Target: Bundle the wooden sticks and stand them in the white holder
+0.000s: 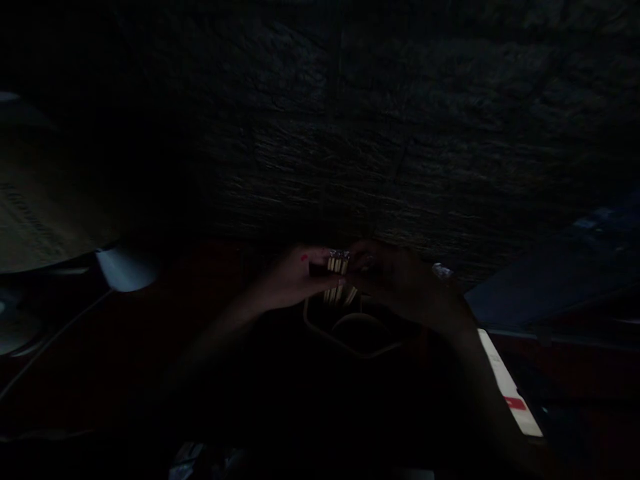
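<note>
"Holding what, would you say, between the two hands?"

"A short row of slim pale pieces (338, 265), dark-topped, just above an open container (320, 327). What they are, I cannot tell."

"And the grip?"

"The left hand (287, 279) has finger and thumb narrowly about the row, one above, one below. The right hand (400, 279) comes in close from the other side; it is too dark to tell whether it pinches."

"How would you handle them well?"

"Lightly, I think. Keep the row together, let one hand bear it while the other adjusts, and hold the thumbs clear of the tops. More light would help."

"Below the thumbs?"

"More pale sticks (330, 295), some slanting, near a rounded edge (361, 318) within the container. A careless knuckle might catch them."

"Farther out?"

"A white strip with a red band (505, 380) beside the right forearm, a pale object (127, 268) well to the left, and a rough-textured wall (325, 140) beyond."
</note>
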### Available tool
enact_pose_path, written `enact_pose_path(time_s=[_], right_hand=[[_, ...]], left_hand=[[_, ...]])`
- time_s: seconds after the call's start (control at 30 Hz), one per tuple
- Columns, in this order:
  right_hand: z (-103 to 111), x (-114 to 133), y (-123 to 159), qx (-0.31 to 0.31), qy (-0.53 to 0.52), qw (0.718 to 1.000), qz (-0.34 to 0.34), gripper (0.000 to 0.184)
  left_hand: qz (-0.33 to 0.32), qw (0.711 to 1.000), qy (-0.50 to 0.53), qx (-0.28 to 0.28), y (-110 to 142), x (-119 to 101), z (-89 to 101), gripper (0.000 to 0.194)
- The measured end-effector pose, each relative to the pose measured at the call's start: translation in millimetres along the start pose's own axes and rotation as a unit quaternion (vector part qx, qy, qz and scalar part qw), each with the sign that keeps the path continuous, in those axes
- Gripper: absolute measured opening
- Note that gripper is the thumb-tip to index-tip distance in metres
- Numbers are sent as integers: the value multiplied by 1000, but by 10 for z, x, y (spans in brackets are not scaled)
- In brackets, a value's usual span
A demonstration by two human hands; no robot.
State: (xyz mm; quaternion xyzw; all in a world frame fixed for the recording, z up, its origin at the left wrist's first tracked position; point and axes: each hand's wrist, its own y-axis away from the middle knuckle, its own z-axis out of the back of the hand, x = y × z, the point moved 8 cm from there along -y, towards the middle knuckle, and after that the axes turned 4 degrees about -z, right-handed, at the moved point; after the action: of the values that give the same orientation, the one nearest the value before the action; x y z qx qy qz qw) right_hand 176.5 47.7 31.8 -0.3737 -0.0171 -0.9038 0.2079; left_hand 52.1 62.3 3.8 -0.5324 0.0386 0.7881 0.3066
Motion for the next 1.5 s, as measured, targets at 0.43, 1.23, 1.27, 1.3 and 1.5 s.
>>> enact_pose_path(time_s=[0.43,1.23,1.27,1.3,1.5], right_hand=[[39,18,49,12,-64,998,9,27],[73,-43,-17,-28,-104,994,13,26],[69,-42,-17,-27,-94,995,12,26],[63,-36,-17,-24,-83,996,15,25],[24,-19,-21,-3,-40,998,44,14]], left_hand=[[5,1000,-19,8,9,-6,-3,24],[-14,1000,1,9,-2,26,2,27],[-12,1000,-2,11,-2,28,-1,26],[-11,1000,-6,15,0,27,-5,26],[-16,1000,-17,17,7,-7,5,27]])
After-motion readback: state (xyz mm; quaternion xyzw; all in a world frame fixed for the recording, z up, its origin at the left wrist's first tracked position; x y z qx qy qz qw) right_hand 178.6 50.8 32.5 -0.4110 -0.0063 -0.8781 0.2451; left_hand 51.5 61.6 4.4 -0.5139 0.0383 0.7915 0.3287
